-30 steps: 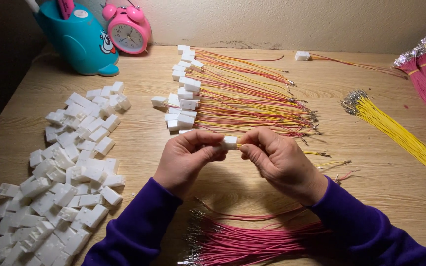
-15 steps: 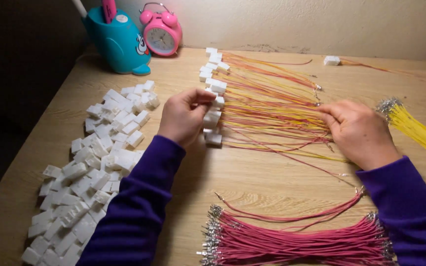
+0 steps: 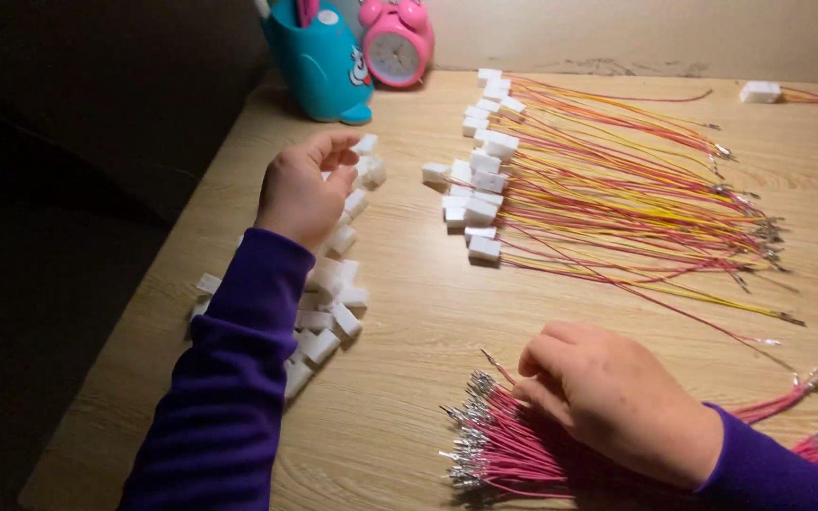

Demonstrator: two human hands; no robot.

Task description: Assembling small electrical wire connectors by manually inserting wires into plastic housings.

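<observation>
Having left the wired plugs (image 3: pixel 481 194), left hand (image 3: pixel 301 194) over loose housings (image 3: pixel 331 284) (right hand (image 3: pixel 617 402) on pink wires (image 3: pixel 513 449)).

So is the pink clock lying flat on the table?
No, the pink clock stands upright at the back of the table, beside the teal holder.
</observation>
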